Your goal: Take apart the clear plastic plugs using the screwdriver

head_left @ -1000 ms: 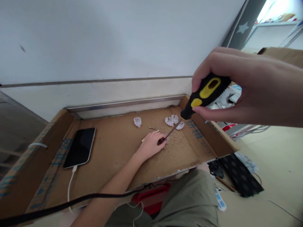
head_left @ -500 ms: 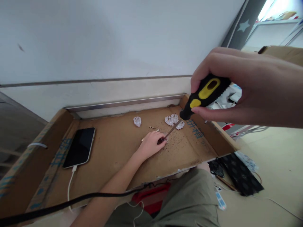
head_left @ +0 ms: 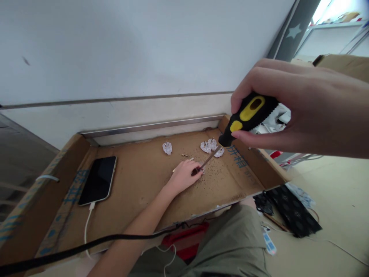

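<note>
My right hand (head_left: pixel 268 100) is closed around the black and yellow handle of a screwdriver (head_left: pixel 245 111), held at a slant with its shaft pointing down and left. The shaft's tip reaches the fingertips of my left hand (head_left: pixel 184 175). Those fingers are closed on a small clear plug (head_left: pixel 203 169) against the cardboard, and they cover most of it. Small dark specks are scattered around it. Behind the left hand lies a small brass pin (head_left: pixel 185 155). Several clear plugs with metal pins sit farther back, one plug (head_left: pixel 167 147) alone and a group (head_left: pixel 208 145) beside the shaft.
The cardboard tray (head_left: pixel 129 184) has raised sides and backs onto a white wall (head_left: pixel 129 50). A phone (head_left: pixel 98 180) with a white cable lies at its left. A black strap (head_left: pixel 115 239) crosses in front. Dark bags (head_left: pixel 291 211) lie on the floor at right.
The view has shifted very slightly. Both hands and the screwdriver keep nearly the same pose, with no clear change in what they hold.
</note>
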Motion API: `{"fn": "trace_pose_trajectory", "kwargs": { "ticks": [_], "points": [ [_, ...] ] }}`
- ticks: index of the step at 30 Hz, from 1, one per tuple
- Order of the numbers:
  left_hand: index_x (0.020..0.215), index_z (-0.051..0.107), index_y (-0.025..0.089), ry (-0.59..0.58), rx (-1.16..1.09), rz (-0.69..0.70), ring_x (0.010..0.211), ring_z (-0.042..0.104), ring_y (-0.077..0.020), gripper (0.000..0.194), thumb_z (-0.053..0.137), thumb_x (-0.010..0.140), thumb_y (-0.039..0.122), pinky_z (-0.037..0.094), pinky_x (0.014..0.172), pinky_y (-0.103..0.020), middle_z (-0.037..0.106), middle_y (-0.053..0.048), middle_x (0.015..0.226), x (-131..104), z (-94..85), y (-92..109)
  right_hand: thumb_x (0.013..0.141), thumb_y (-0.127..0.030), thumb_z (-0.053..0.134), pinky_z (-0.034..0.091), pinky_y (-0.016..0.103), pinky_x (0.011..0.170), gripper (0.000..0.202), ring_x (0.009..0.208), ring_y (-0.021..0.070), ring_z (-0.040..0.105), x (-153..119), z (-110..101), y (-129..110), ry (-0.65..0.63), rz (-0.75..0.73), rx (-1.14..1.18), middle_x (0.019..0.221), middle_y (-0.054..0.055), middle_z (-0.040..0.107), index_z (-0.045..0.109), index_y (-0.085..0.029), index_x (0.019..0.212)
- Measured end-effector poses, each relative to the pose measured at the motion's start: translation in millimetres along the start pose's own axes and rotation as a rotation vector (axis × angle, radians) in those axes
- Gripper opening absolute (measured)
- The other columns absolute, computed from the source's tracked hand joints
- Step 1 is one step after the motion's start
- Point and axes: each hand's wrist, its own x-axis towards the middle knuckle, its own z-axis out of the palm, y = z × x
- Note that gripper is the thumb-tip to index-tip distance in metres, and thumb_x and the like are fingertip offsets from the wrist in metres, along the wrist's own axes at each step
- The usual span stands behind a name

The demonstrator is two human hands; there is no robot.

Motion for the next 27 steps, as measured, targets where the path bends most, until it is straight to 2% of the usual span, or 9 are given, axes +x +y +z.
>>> {"fn": "trace_pose_trajectory", "kwargs": {
  "ticks": [27],
  "points": [
    [0.091,0.063,0.021,0.012,0.001,0.021,0.086,0.057,-0.0188,0.015,0.053,0.087,0.031,0.044,0.079,-0.032,0.065,-0.002,0.088,-0.8,2.8,-3.0,0.075,-0.040,0.057,0.041,0.022,0.052,0.027,0.066,0.0048,0.049,-1.2,0.2,2.4,0.007,-0.030,0.003,0.090,-0.004,0.048,0.046,-0.028,0.096]
  ]
}}
